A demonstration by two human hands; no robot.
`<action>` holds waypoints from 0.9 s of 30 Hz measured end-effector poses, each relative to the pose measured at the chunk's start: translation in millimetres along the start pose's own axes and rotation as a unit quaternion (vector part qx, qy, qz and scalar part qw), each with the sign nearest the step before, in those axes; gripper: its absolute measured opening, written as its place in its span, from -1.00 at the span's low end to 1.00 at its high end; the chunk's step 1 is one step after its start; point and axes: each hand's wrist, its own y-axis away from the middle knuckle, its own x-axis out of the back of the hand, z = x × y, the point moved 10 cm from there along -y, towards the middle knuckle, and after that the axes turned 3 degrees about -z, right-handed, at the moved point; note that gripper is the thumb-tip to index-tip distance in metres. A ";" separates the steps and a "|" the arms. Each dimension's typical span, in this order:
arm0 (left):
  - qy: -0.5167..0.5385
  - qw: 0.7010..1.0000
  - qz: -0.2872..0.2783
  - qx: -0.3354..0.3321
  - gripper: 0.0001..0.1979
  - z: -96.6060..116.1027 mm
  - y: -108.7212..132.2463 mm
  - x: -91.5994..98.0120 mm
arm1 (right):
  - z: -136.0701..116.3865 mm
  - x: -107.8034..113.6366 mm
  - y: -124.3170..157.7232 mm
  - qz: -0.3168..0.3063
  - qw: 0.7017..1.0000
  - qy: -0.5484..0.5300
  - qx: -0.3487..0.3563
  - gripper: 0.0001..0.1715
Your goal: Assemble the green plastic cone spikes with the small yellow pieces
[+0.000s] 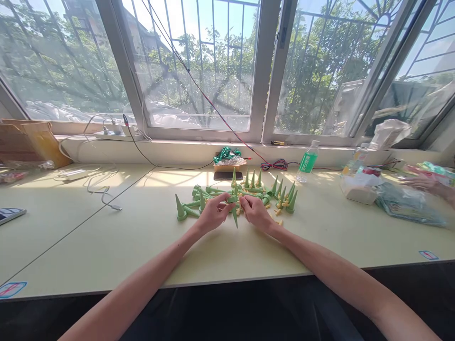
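Where the frame cuts off at its left edge, a dark flat device [10,215] lies only partly in view, well to the left of the left hand [212,214], and a cardboard box [31,142] beyond it is cropped too. A white cable [103,192] loops over the pale table [106,241] between that edge and the hands. The left hand is curled, its fingertips pinched on something small at the middle of the pile; exactly what they grip is hard to make out, since the fingers cover it. Just beyond and to both sides of the hands lies a heap of green cone spikes [280,196], slim and pointed with wider round bases, some standing upright, others lying flat, mixed with small yellow pieces [278,220] too tiny to read clearly. One green spike [235,215] hangs point-down between the two hands, touching both. The right hand [256,212] is likewise curled, its fingers pinching the top of that spike. Beyond the heap sits a dark phone [228,175] under a small box. Farther right of the right hand stand a green-labelled bottle [307,162] and crumpled plastic bags [408,203], where another person's hand [423,182] enters, cut off by the right edge.
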 end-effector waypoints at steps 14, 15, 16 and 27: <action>-0.054 0.998 0.023 -0.003 -0.75 10.0 1.2 4.7 | -0.7 -0.6 -0.7 0.007 0.999 -0.042 -0.014 -0.41; -0.053 0.998 0.028 -0.005 -0.74 11.6 1.3 5.1 | -0.6 -0.4 -0.7 0.010 0.999 -0.047 -0.013 -0.41; -0.052 0.998 0.031 -0.007 -0.72 13.4 1.3 5.4 | -0.6 -0.1 -0.8 0.013 0.998 -0.053 -0.013 -0.42; 0.064 0.997 0.049 0.019 -0.51 9.3 -2.0 10.5 | -5.3 16.6 3.6 0.091 0.992 -0.090 -0.005 -0.46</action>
